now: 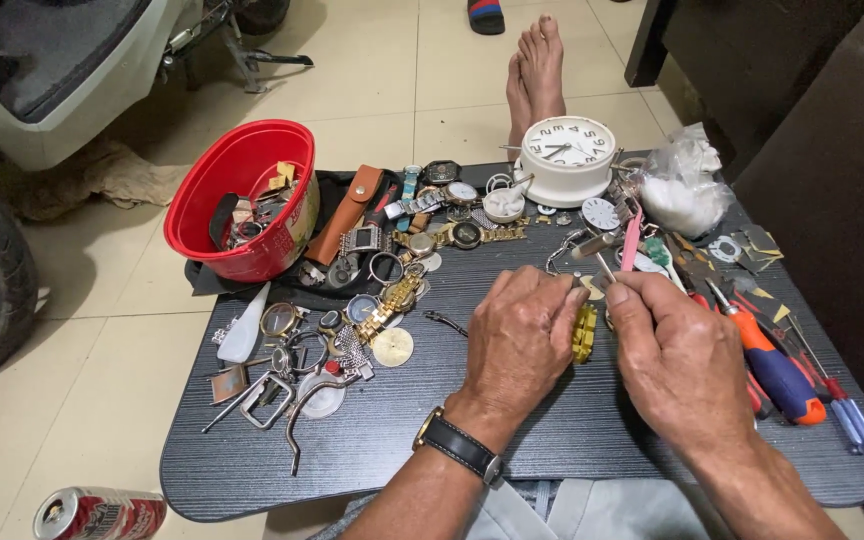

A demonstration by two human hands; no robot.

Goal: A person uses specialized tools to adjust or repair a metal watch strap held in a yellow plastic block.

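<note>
A crushed drink can (98, 514) lies on the tiled floor by the near left corner of the low dark desk (402, 440). Over the middle of the desk the left hand (518, 340), with a black-strapped wristwatch (459, 445) on its wrist, has its grip closed on the upper end of a gold metal watch band (583, 333), which hangs down between the two hands just above the desk top. The right hand (674, 365) meets it from the other side, its grip pinched around a thin metal tool (604, 266) whose tip rises above the fingers; where the tool touches the band is hidden. Just right of that hand lie screwdrivers, the nearest with an orange and blue handle (774, 368). Left of the hands a heap of watch parts spreads out: bare cases, glasses, a gold watch (399, 294), metal frames and a small white squeeze bottle (244, 327). Farther back a red plastic bowl (214, 190) holds more parts, and a brown leather case (349, 212) lies beside it. At the far edge stands a white round alarm clock (568, 155), with a clear plastic bag of white stuff (680, 185) to its right. Beyond the desk the person's bare feet (537, 65) rest on the floor.
</note>
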